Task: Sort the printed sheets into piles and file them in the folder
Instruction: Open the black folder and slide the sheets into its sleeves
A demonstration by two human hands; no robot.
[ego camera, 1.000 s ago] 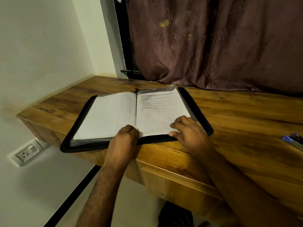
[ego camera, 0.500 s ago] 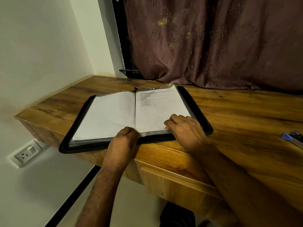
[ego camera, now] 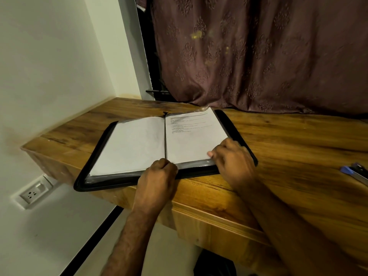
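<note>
Folder (ego camera: 237,134): black, zip-edged, lying open and flat on the wooden tabletop (ego camera: 298,148), toward its left near corner, with the near left corner of the folder overhanging the tabletop edge. Left-hand page (ego camera: 131,146): a plain white face inside a clear sleeve, no print legible. Right-hand page, printed sheet (ego camera: 195,134): headings and short lines of text in its far half, blank below, lying in or on a clear sleeve whose glossy edge shows along the near side; which of the two cannot be told. Left hand (ego camera: 159,176): fingers curled into a grip at the near end of the spine, pinching the folder's near edge. Right hand (ego camera: 233,158): resting on the near right corner of the printed sheet, fingers bent, thumb tip on the paper; whether it pinches the sheet or only presses it cannot be told. No loose sheets or sorted piles are visible on the tabletop. Judged state of task: sorting appears finished or out of view; filing looks well advanced, with sheets already on both sides, and the present sheet probably being seated or smoothed. Remaining, as a judgement: settling this sheet, then closing the folder. Other items: a blue and black object (ego camera: 356,173) at the right edge, well apart from the folder; a patterned curtain (ego camera: 258,56) behind; a wall socket (ego camera: 32,193) below the tabletop at left.
</note>
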